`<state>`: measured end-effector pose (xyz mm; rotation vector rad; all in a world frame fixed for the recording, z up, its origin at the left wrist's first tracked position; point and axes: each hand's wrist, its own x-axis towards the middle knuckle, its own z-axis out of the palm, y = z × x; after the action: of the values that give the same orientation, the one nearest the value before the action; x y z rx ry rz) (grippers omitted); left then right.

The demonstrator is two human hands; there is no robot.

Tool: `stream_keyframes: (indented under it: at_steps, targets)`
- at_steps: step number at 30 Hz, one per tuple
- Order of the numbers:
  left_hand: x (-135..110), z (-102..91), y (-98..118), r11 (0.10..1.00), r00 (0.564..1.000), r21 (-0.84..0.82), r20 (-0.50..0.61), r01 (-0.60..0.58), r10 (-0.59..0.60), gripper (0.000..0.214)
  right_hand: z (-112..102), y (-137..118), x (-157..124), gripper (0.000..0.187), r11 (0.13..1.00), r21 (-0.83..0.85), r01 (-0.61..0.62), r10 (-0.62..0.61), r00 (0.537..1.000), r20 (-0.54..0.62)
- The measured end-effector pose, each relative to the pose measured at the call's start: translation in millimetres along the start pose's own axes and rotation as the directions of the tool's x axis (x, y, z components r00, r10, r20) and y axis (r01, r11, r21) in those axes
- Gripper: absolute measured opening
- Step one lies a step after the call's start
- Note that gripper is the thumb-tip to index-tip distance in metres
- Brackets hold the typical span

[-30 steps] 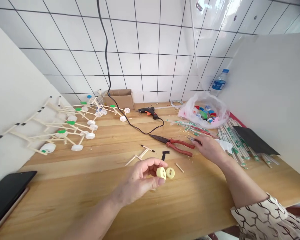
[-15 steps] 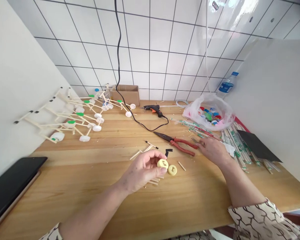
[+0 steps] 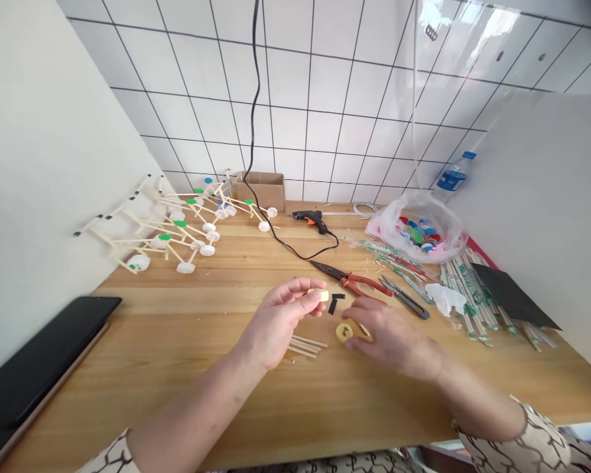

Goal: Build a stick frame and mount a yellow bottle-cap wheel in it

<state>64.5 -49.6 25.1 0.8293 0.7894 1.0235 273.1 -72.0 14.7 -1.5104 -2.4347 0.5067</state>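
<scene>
My left hand [image 3: 280, 315] pinches a pale yellow bottle cap [image 3: 319, 295] between thumb and fingertips, a little above the wooden table [image 3: 187, 368]. A second yellow cap [image 3: 345, 332] lies on the table just right of it. My right hand [image 3: 389, 335] rests on the wood with its fingertips touching that cap's right side; its fingers lie fairly flat. Thin wooden sticks [image 3: 306, 344] lie under my left hand. A small black L-shaped piece [image 3: 335, 302] sits between the hands.
Red-handled pliers [image 3: 349, 279] and scissors [image 3: 404, 297] lie beyond the hands. A black glue gun [image 3: 309, 220] with its cord, a bag of coloured caps [image 3: 414, 230], wrapped chopsticks [image 3: 465, 289], stick-and-cap models [image 3: 177, 223] and a black phone [image 3: 44, 355] are around the edges.
My right hand drew back from the scissors to the loose yellow cap. My left hand lifted the other cap slightly, uncovering the sticks. The camera shifted left.
</scene>
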Motion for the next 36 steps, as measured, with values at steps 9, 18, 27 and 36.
stream_keyframes:
  at_steps: [9, 18, 27, 36]
  targets:
    - [5, 0.9, -13, 0.974, 0.994, -0.210, -0.044, 0.087, -0.098, 0.020, 7, -27, 13, 0.019, 0.982, -0.168, -0.086, 0.124, 0.965, 0.230]
    - [8, -7.8, -23, 0.940, 0.987, -0.318, -0.057, 0.125, -0.151, 0.033, 12, -26, 19, 0.018, 0.638, 0.761, -0.115, 0.198, 0.980, -0.018]
    - [6, -9.4, -36, 0.952, 0.982, -0.261, -0.054, 0.163, -0.183, 0.021, 33, -28, 18, 0.034, 0.178, 0.977, -0.114, 0.234, 0.970, 0.070]
    - [7, -7.6, -30, 0.915, 0.955, -0.334, -0.107, 0.227, -0.276, 0.024, 31, -30, 18, 0.031, 0.102, 0.985, -0.136, 0.243, 0.964, 0.107]
